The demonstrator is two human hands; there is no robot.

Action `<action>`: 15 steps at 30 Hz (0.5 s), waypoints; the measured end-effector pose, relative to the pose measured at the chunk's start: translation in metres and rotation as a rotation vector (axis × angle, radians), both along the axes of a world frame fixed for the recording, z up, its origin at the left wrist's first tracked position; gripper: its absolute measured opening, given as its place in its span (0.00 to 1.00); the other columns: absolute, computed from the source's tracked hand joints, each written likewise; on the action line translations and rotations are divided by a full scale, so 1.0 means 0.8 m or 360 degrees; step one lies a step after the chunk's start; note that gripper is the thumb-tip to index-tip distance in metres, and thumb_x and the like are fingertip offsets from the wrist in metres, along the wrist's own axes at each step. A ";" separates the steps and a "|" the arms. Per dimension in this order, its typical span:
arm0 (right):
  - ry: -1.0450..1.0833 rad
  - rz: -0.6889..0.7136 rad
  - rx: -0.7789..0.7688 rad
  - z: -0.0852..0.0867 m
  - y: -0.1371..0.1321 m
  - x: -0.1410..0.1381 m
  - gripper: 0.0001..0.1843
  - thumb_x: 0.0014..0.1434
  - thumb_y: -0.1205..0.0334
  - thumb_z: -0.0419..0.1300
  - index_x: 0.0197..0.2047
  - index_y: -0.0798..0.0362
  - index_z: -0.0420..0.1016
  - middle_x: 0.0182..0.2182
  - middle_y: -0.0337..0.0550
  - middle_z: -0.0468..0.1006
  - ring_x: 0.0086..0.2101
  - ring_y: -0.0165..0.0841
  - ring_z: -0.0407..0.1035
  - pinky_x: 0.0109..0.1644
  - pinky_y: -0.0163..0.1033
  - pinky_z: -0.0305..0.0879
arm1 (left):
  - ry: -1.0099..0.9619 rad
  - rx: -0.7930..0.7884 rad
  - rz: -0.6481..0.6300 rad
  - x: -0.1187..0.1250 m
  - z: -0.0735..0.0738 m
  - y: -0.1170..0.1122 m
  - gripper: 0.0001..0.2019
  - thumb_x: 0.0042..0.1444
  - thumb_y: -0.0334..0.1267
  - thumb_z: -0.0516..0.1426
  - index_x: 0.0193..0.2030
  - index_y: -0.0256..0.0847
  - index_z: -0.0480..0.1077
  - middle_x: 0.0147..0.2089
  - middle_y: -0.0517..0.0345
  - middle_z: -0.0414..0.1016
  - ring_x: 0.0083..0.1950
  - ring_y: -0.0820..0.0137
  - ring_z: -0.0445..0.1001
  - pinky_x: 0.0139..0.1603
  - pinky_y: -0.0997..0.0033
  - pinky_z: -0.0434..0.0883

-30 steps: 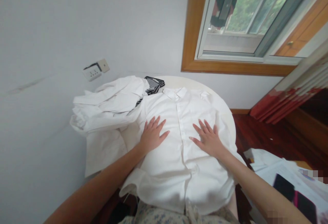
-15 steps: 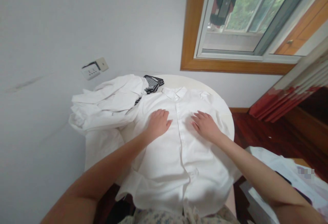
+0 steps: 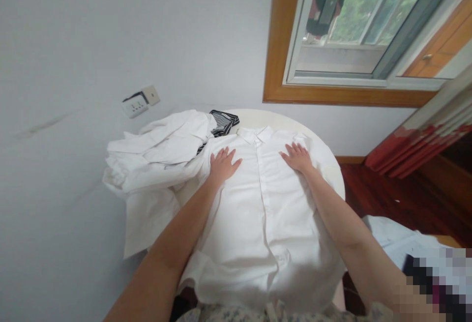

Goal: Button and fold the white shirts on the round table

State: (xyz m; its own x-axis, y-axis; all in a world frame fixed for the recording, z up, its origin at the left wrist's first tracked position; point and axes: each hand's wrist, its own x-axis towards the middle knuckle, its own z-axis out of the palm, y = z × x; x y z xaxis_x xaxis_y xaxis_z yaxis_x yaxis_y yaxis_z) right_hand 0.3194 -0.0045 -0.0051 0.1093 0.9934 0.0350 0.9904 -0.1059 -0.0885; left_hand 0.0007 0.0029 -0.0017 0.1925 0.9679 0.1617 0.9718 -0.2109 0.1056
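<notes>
A white button-up shirt point(image 3: 243, 223) lies front side up on a round white table point(image 3: 287, 118), collar at the far side and hem hanging over the near edge. My left hand point(image 3: 223, 164) rests flat on the upper left of the shirt, fingers spread. On the upper right, close to the shoulder, my right hand point(image 3: 298, 157) lies flat with its fingers apart. Light creases run across the lower part of the shirt. Neither hand grips the cloth.
Piled white garments point(image 3: 165, 140) lie at the table's left, with a black-and-white striped cloth point(image 3: 224, 121) beside them. A wall socket point(image 3: 135, 105) is behind. Right of the table are more light-coloured clothes point(image 3: 391, 238), a window frame point(image 3: 332, 97) and a red-and-cream curtain point(image 3: 398, 147).
Both hands have slid apart and farther up the shirt toward its shoulders, fingers spreading. The front of the shirt looks flatter. The view has shifted slightly.
</notes>
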 end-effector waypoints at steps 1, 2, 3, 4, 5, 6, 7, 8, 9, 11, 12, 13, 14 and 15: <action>-0.0002 -0.0023 0.0003 -0.001 0.000 0.011 0.40 0.64 0.34 0.34 0.71 0.48 0.49 0.70 0.47 0.46 0.68 0.43 0.40 0.68 0.57 0.38 | 0.0000 -0.0004 0.0028 -0.001 0.001 0.001 0.34 0.62 0.61 0.41 0.69 0.46 0.55 0.73 0.49 0.48 0.73 0.53 0.47 0.68 0.39 0.45; -0.0004 -0.0036 0.0011 -0.002 0.000 0.019 0.40 0.64 0.35 0.33 0.71 0.49 0.49 0.70 0.48 0.46 0.68 0.42 0.40 0.68 0.56 0.39 | -0.0001 -0.0008 0.0061 -0.001 0.002 0.001 0.35 0.61 0.61 0.41 0.70 0.45 0.53 0.73 0.48 0.48 0.73 0.52 0.47 0.68 0.38 0.45; -0.0008 -0.0040 0.0020 -0.004 -0.002 0.023 0.40 0.64 0.35 0.33 0.71 0.49 0.49 0.70 0.49 0.47 0.68 0.42 0.40 0.68 0.56 0.39 | -0.0002 -0.0014 0.0091 -0.001 0.002 0.001 0.37 0.61 0.62 0.41 0.70 0.44 0.52 0.73 0.47 0.48 0.73 0.51 0.46 0.68 0.37 0.45; -0.0014 -0.0037 0.0033 -0.005 -0.004 0.025 0.40 0.65 0.36 0.33 0.71 0.50 0.49 0.70 0.49 0.47 0.68 0.42 0.40 0.68 0.56 0.40 | -0.0002 -0.0019 0.0114 -0.001 0.003 0.000 0.38 0.60 0.63 0.41 0.71 0.43 0.50 0.73 0.46 0.48 0.73 0.50 0.45 0.68 0.36 0.45; -0.0024 -0.0031 0.0045 -0.006 -0.007 0.026 0.39 0.65 0.37 0.34 0.71 0.51 0.49 0.70 0.50 0.47 0.68 0.42 0.40 0.67 0.56 0.40 | 0.0002 -0.0024 0.0121 -0.001 0.004 -0.001 0.38 0.60 0.64 0.41 0.71 0.43 0.50 0.73 0.46 0.48 0.73 0.50 0.45 0.67 0.35 0.44; -0.0033 -0.0026 0.0055 -0.007 -0.011 0.026 0.39 0.65 0.37 0.34 0.71 0.51 0.49 0.70 0.51 0.47 0.68 0.42 0.40 0.67 0.56 0.41 | 0.0010 -0.0027 0.0112 -0.003 0.004 -0.003 0.38 0.60 0.64 0.41 0.71 0.43 0.50 0.73 0.45 0.48 0.73 0.50 0.45 0.67 0.35 0.44; -0.0038 -0.0018 0.0062 -0.007 -0.015 0.025 0.39 0.65 0.37 0.34 0.71 0.51 0.49 0.70 0.51 0.47 0.68 0.43 0.40 0.67 0.56 0.41 | 0.0022 -0.0030 0.0090 -0.004 0.004 -0.006 0.38 0.60 0.64 0.41 0.70 0.43 0.52 0.73 0.45 0.48 0.73 0.50 0.45 0.67 0.36 0.45; -0.0039 -0.0007 0.0065 -0.007 -0.020 0.024 0.39 0.65 0.37 0.35 0.71 0.50 0.50 0.70 0.51 0.47 0.68 0.43 0.40 0.67 0.56 0.41 | 0.0036 -0.0026 0.0062 -0.006 0.005 -0.009 0.38 0.60 0.64 0.42 0.70 0.43 0.54 0.73 0.44 0.48 0.73 0.49 0.46 0.68 0.36 0.45; -0.0037 0.0006 0.0064 -0.007 -0.025 0.024 0.39 0.65 0.36 0.35 0.71 0.49 0.50 0.70 0.51 0.47 0.68 0.44 0.40 0.67 0.57 0.40 | 0.0053 -0.0008 0.0027 -0.009 0.005 -0.014 0.37 0.60 0.63 0.42 0.69 0.43 0.55 0.73 0.44 0.48 0.73 0.49 0.46 0.68 0.36 0.45; -0.0040 0.0032 0.0059 -0.005 -0.038 0.025 0.38 0.64 0.35 0.36 0.70 0.45 0.51 0.70 0.50 0.46 0.68 0.45 0.40 0.66 0.60 0.39 | 0.0097 0.0061 -0.0105 -0.014 0.004 -0.027 0.34 0.61 0.61 0.43 0.68 0.43 0.57 0.72 0.45 0.49 0.73 0.51 0.46 0.69 0.39 0.44; -0.0046 0.0042 0.0060 -0.005 -0.044 0.026 0.38 0.63 0.34 0.36 0.70 0.44 0.51 0.70 0.50 0.46 0.68 0.46 0.40 0.66 0.62 0.39 | 0.0121 0.0101 -0.0197 -0.016 0.003 -0.035 0.33 0.62 0.58 0.43 0.68 0.42 0.57 0.72 0.45 0.49 0.73 0.53 0.46 0.70 0.42 0.44; -0.0054 0.0050 0.0063 -0.004 -0.050 0.027 0.38 0.63 0.33 0.36 0.70 0.43 0.51 0.70 0.49 0.46 0.68 0.47 0.40 0.65 0.63 0.39 | 0.0145 0.0131 -0.0292 -0.018 0.002 -0.043 0.31 0.64 0.56 0.43 0.68 0.41 0.57 0.72 0.46 0.49 0.73 0.55 0.46 0.70 0.45 0.44; -0.0061 0.0053 0.0068 -0.004 -0.056 0.028 0.38 0.63 0.33 0.36 0.70 0.43 0.51 0.70 0.49 0.46 0.68 0.47 0.40 0.65 0.64 0.39 | 0.0165 0.0145 -0.0376 -0.021 0.000 -0.052 0.30 0.65 0.54 0.42 0.68 0.40 0.57 0.73 0.46 0.49 0.73 0.57 0.46 0.71 0.48 0.45; -0.0066 0.0053 0.0070 -0.003 -0.061 0.028 0.38 0.63 0.34 0.36 0.70 0.43 0.52 0.70 0.49 0.46 0.68 0.47 0.40 0.65 0.65 0.39 | 0.0182 0.0144 -0.0434 -0.023 -0.001 -0.061 0.30 0.65 0.52 0.42 0.68 0.39 0.56 0.73 0.47 0.49 0.73 0.58 0.46 0.71 0.50 0.46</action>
